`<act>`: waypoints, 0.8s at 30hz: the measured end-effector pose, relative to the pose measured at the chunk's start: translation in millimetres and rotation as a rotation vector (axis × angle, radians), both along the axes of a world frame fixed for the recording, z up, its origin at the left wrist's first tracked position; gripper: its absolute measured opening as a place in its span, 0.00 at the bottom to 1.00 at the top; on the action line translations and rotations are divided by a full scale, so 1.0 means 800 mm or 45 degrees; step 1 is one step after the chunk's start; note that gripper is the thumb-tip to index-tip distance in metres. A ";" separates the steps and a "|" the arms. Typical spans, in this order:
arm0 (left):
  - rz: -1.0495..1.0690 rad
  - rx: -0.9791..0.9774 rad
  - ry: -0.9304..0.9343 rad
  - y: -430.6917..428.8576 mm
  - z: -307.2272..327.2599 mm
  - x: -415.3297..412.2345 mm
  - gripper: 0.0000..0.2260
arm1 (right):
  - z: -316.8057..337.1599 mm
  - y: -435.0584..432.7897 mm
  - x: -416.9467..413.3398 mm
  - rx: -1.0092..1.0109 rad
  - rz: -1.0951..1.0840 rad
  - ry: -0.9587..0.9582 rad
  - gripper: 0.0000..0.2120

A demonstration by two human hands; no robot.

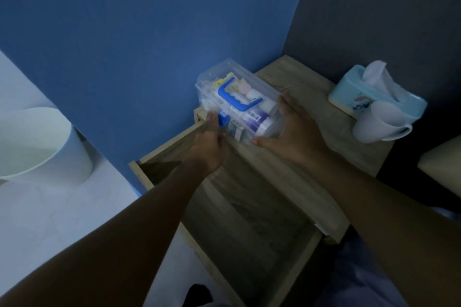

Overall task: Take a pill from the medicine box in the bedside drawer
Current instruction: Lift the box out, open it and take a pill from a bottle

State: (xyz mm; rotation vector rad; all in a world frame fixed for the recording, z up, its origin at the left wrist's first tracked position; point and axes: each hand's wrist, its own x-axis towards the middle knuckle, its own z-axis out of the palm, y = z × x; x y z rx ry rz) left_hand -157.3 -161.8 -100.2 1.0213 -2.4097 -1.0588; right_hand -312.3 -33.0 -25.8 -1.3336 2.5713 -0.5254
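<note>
The clear medicine box (237, 99) sits at the back left corner of the tabletop (299, 97), against the blue wall (124, 32), with its near end over the open drawer (249, 207). Its blue handle (237, 97) lies flat on the lid, and bottles and packets show through the plastic. Both hands hold the box: the left hand (208, 144) presses its fingers on the left side by the blue latch (223, 118), and the right hand (291, 127) is spread wide around the near right end, thumb under the front edge. Right of the box, well apart, a tissue box (374, 92) stands on the tabletop with a white cup (376, 123) just in front of it. Left of the box, on the floor, stands a white bin (37, 142).
</note>
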 end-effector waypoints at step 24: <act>-0.251 -0.712 -0.481 -0.015 0.025 -0.016 0.35 | -0.015 -0.029 -0.082 -0.494 -0.594 -0.483 0.40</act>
